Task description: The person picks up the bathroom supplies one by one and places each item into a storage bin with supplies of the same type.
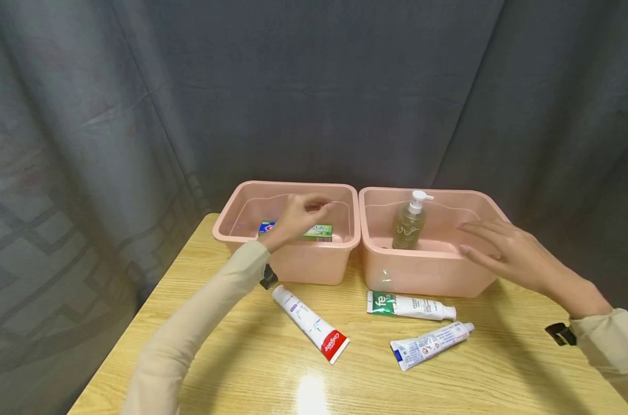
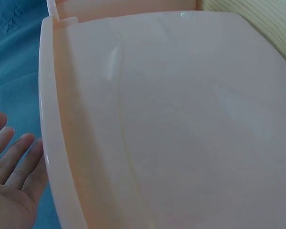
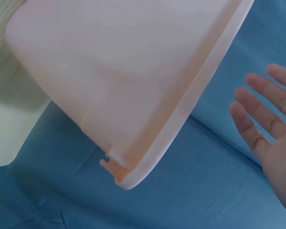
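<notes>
My left hand (image 1: 297, 220) hovers over the front rim of the left pink bin (image 1: 314, 262), its fingers relaxed and nothing in them. Inside that bin lies a green and blue carton (image 1: 319, 231), partly hidden by the hand. Above the right side of the right pink bin (image 1: 428, 274) is my right hand (image 1: 521, 256), also holding nothing. A pump bottle (image 1: 409, 227) with a white top stands inside the right bin, leaning slightly. The right wrist view shows the fingers (image 3: 262, 112) spread apart beside the bin's rim; in the left wrist view the fingers (image 2: 19, 162) are loosely extended.
On the wooden table (image 1: 231, 357), in front of the bins, lie a red and white Colgate toothpaste tube (image 1: 311, 323), a green and white tube (image 1: 412, 306) and a white tube with a blue end (image 1: 432, 344). A grey curtain (image 1: 314, 98) hangs behind.
</notes>
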`<state>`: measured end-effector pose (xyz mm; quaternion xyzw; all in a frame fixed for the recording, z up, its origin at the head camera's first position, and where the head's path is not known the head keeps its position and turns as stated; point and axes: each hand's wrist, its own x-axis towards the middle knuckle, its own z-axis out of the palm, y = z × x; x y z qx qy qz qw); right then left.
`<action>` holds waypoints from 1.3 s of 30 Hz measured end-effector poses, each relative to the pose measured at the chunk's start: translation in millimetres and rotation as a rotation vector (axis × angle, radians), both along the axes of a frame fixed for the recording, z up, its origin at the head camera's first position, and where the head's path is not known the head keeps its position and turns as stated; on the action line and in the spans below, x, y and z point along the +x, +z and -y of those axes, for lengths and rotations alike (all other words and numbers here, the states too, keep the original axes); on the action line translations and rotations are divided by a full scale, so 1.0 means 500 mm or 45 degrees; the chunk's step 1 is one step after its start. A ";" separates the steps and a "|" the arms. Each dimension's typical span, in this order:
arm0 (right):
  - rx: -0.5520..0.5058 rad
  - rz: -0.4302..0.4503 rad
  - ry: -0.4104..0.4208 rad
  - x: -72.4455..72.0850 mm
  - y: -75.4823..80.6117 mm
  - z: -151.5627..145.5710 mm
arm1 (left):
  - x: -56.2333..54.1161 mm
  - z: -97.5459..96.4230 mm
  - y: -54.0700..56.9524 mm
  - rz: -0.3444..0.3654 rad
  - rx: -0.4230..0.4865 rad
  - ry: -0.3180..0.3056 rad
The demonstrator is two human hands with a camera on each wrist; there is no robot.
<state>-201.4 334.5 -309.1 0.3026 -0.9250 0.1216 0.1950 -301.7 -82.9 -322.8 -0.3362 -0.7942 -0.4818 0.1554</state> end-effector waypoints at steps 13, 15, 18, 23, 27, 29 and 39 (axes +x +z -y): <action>-0.008 -0.095 0.161 0.000 -0.002 0.022 | 0.011 0.070 -0.004 -0.013 -0.032 0.044; -0.015 -0.126 0.203 -0.002 -0.003 0.026 | 0.014 0.080 -0.005 -0.005 -0.042 0.062; -0.030 -0.180 0.280 -0.005 -0.006 0.034 | 0.017 0.092 -0.004 0.000 -0.054 0.096; -0.045 -0.233 0.364 -0.007 -0.011 0.048 | 0.022 0.107 0.002 0.009 -0.084 0.160; -0.048 -0.239 0.379 -0.003 -0.012 0.061 | 0.024 0.122 0.004 0.003 -0.121 0.195; -0.053 -0.255 0.402 -0.002 -0.013 0.067 | 0.025 0.130 0.005 -0.017 -0.142 0.221; -0.102 -0.378 0.532 -0.010 -0.026 0.099 | 0.022 0.158 0.004 -0.045 -0.163 0.280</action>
